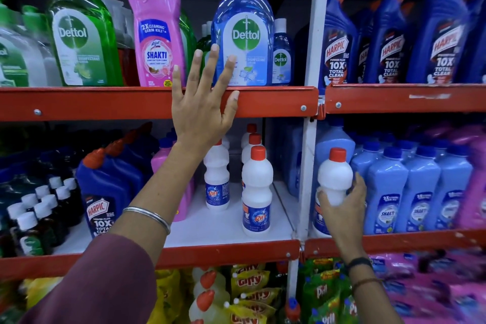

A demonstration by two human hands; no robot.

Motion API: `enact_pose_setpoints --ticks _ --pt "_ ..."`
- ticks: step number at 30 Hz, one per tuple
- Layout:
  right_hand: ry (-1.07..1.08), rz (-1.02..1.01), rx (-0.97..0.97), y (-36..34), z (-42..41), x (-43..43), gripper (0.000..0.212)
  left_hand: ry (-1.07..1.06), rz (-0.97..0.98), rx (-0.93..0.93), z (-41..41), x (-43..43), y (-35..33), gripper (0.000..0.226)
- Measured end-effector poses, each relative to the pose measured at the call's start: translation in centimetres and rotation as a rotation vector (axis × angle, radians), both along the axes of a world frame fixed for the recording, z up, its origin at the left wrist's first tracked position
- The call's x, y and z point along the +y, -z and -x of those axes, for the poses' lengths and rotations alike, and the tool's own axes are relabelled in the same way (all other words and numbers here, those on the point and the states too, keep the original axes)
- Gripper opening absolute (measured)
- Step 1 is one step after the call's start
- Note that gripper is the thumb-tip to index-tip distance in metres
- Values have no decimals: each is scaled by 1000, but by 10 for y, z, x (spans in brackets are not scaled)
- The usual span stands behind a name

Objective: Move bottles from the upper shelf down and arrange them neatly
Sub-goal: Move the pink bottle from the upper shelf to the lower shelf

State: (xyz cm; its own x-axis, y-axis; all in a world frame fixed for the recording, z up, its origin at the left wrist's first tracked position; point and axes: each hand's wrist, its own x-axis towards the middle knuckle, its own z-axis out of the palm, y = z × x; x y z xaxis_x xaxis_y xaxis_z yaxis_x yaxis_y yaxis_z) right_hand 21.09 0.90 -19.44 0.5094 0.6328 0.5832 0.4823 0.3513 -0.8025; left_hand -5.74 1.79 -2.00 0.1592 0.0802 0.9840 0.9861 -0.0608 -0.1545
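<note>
My left hand [202,102] is raised with fingers spread in front of the upper shelf's red edge [105,102], fingertips over the lower part of a large blue Dettol bottle [243,34]; it holds nothing. A pink Shakti bottle [155,23] stands just left of it. My right hand [342,208] grips a white bottle with a red cap [335,173] in front of the white upright post [307,166] at lower-shelf height. On the lower shelf [223,221] stand several matching white Rin bottles [256,192].
Green Dettol bottles [81,34] fill the upper left, blue Harpic bottles [389,42] the upper right. Light-blue Shakti bottles [410,189] crowd the lower right bay. A Harpic bottle [102,192] and small dark bottles [39,213] stand lower left. Refill pouches [252,289] lie below.
</note>
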Motion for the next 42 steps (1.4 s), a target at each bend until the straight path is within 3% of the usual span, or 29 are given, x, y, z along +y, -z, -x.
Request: enact_pose_setpoints --ticks 4,9,13,19,26,32,42 --pt "63 46 -78 -2 -3 3 86 -8 7 2 0 0 0 53" --pt "36 11 -117 -3 -6 -5 73 -11 20 1 0 -1 0 53" --pt "45 -98 -66 -5 4 -29 71 9 47 16 2 -6 -1 54" --pt "63 -274 -143 -31 29 -66 71 72 49 62 27 -20 13 55" --pt "-253 -156 -17 -49 98 -90 72 -28 50 -84 85 -27 10 56" --pt "-386 -98 -56 -44 166 -72 68 -61 -51 -8 109 -16 14 51" --pt "-283 -3 -25 -19 219 -23 68 -61 -165 2 111 -8 14 49"
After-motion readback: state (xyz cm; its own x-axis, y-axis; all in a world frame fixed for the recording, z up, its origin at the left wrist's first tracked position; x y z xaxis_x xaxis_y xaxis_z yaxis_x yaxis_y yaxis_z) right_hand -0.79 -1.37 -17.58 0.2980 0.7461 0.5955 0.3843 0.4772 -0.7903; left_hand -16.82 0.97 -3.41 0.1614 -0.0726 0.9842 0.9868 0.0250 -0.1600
